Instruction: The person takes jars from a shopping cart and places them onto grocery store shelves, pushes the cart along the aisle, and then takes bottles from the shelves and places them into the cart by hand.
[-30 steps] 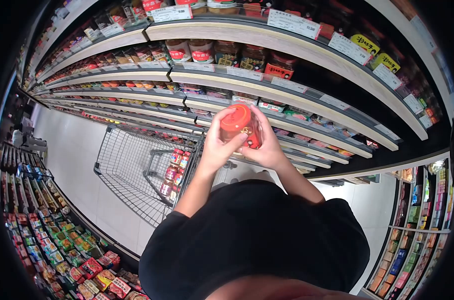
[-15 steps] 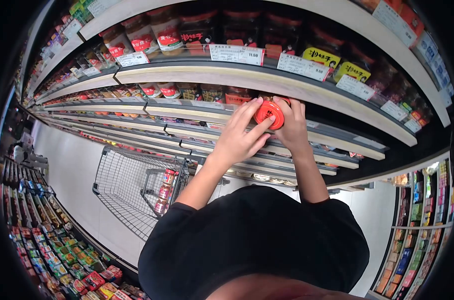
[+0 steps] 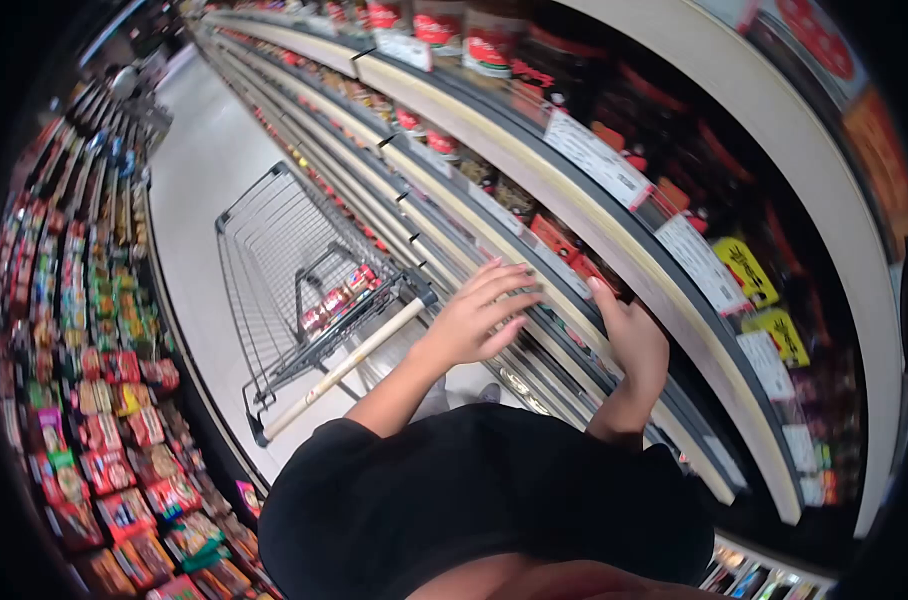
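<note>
My left hand [image 3: 486,315] is in front of the lower shelves, open, with its fingers apart and nothing in it. My right hand [image 3: 636,340] is at the gap between two shelf boards, with one fingertip close to a red lid [image 3: 582,268] on the shelf. Its other fingers are mostly hidden, so I cannot see whether it grips anything. Beside that lid stands a jar with a red label [image 3: 552,236]. Further left along the same shelf are jars with red and white labels [image 3: 440,142].
A wire shopping cart [image 3: 274,215] with a pale handle [image 3: 344,370] stands to my left, holding several red-lidded jars [image 3: 342,297]. Shelf boards [image 3: 574,165] with price tags [image 3: 599,158] curve past on the right. Packaged goods [image 3: 109,430] fill the display at far left.
My left hand has come away from the red-lidded jar. My right hand is at the shelf, and the jar is no longer held out between both hands. The view has turned, bringing the cart's handle into sight.
</note>
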`<move>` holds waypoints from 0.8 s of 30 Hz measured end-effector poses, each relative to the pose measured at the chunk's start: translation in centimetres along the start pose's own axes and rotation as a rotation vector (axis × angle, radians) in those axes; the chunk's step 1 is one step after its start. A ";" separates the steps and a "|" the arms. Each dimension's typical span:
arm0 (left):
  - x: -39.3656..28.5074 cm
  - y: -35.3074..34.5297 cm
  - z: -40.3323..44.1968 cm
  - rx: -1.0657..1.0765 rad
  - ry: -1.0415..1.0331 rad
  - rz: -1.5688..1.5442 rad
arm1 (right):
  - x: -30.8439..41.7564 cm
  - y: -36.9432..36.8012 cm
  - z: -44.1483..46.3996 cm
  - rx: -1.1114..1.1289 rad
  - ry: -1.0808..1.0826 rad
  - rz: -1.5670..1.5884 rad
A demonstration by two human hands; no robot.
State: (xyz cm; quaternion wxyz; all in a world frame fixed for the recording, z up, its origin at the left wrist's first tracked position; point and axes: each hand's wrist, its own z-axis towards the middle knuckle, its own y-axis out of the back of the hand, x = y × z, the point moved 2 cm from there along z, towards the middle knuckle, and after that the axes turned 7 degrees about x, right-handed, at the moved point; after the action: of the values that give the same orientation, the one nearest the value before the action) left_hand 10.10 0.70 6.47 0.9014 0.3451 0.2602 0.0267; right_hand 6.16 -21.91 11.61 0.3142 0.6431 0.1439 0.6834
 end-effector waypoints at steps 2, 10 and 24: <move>1.3 1.0 -3.2 -0.093 0.186 -0.007 | 1.4 0.3 -0.1 0.014 0.013 -0.050; 4.8 5.4 -10.4 -0.513 0.565 -0.062 | 2.0 -3.2 -1.4 -0.225 0.053 -0.043; 9.1 18.6 -19.0 -0.464 0.517 -0.084 | 6.6 -13.2 -1.9 -0.737 0.090 -0.284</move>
State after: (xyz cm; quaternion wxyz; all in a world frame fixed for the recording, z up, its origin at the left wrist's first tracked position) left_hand 11.14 28.50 2.32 0.8604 0.1016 0.4810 0.1344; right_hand 7.75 -7.44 8.68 0.6087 0.4304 -0.0100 0.6664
